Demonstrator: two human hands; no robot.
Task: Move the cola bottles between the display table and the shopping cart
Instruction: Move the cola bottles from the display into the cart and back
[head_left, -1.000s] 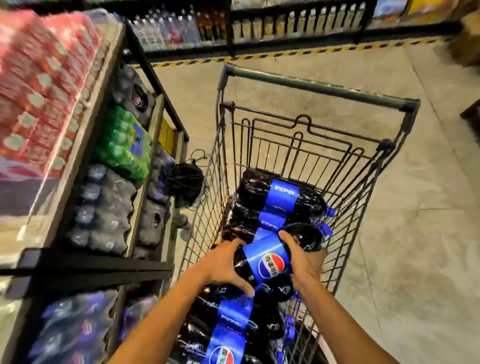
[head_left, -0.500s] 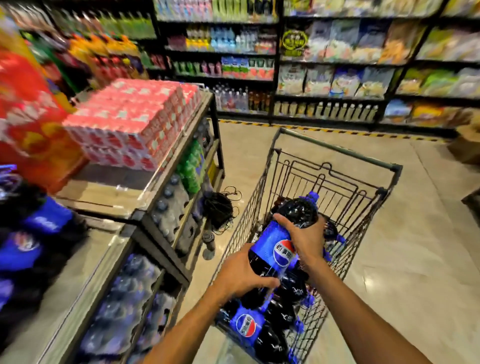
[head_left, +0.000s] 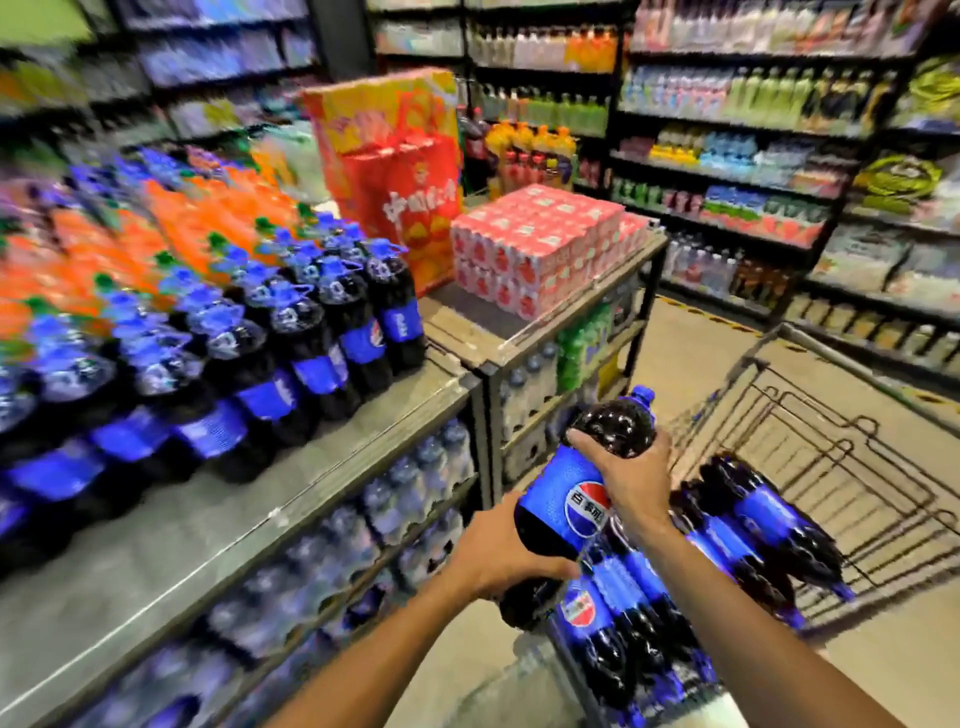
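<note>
Bottle of dark cola with blue label (head_left: 576, 499) has risen clear of the wire shopping cart (head_left: 857, 467). Your left hand (head_left: 498, 558) cups its base and your right hand (head_left: 631, 480) clasps its shoulder; swing toward the grey display table (head_left: 218, 525) at nine o'clock.

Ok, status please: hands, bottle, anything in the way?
Left hand grips bottle low, right hand grips its shoulder. Bottle tilted, above cart, beside table. Bare table edge near, nothing between.
</note>
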